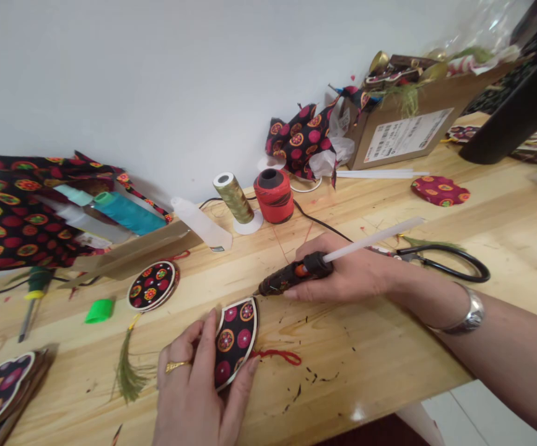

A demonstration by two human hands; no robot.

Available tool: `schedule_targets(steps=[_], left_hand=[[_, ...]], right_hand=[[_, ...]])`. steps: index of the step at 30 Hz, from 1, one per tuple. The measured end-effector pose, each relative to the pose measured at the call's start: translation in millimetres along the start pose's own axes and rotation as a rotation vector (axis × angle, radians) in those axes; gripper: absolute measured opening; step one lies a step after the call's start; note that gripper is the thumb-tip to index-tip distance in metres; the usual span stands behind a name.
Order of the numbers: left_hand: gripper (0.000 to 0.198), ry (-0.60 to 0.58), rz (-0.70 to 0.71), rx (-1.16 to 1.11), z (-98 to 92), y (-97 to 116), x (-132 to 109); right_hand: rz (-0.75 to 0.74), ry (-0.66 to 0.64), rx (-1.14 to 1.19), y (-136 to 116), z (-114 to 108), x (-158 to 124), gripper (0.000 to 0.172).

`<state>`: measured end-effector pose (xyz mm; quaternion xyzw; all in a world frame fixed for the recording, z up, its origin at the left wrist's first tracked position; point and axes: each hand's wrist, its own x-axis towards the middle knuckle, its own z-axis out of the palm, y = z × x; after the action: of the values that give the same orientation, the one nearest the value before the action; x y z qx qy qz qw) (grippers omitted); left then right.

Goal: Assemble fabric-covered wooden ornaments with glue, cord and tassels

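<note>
Holds patterned piece (235, 339) in left hand (192, 378); grips glue gun (280, 279) in right hand (349, 272), pointing at piece's corner.

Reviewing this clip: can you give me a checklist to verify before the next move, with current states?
1. Left hand steadies the fan-shaped patterned piece: ok, fingers and thumb on opposite edges.
2. Right hand's grip on the hot glue gun: ok, closed round its body.
3. Glue stick loaded: ok, it protrudes from the gun's rear.
4. Nozzle touching the piece: cannot tell; it is at the upper right corner.
5. Red cord away from nozzle: ok.
6. Tabletop free of scraps: not ok, dark bits lie nearby.
</note>
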<state>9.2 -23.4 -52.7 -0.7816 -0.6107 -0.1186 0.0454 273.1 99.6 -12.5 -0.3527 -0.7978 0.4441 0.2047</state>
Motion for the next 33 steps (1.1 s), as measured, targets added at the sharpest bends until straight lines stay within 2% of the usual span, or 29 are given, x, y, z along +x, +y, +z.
schedule_targets(steps=[6, 9, 13, 17, 21, 25, 33], left_hand=[[0.069, 0.014, -0.001, 0.039, -1.9, 2.0, -0.4], [0.066, 0.033, 0.029, 0.061, -7.5, 0.7, -1.8], [0.063, 0.206, 0.180, -0.014, -12.2, -9.0, -5.7], [0.066, 0.182, 0.332, -0.035, -10.9, -20.3, -12.9], [0.063, 0.172, 0.277, -0.016, -6.7, -24.6, -19.5], [0.066, 0.085, 0.218, 0.003, -1.9, -25.6, -22.8], [0.065, 0.090, 0.179, 0.005, -1.7, -23.5, -25.5]], right_hand=[[-0.007, -0.014, 0.021, -0.2, -0.7, -0.3, 0.031], [-0.004, -0.011, 0.107, 0.8, -0.4, -0.4, 0.026], [0.066, -0.030, 0.260, 1.3, -1.1, 0.7, 0.018], [0.242, -0.012, 0.306, -0.3, -4.4, 1.2, 0.026], [0.333, -0.013, 0.371, -1.4, -6.7, -0.1, 0.033], [0.356, 0.031, 0.491, -0.3, -5.1, -0.4, 0.031], [0.449, 0.009, 0.543, -1.8, -2.1, 1.8, 0.033]])
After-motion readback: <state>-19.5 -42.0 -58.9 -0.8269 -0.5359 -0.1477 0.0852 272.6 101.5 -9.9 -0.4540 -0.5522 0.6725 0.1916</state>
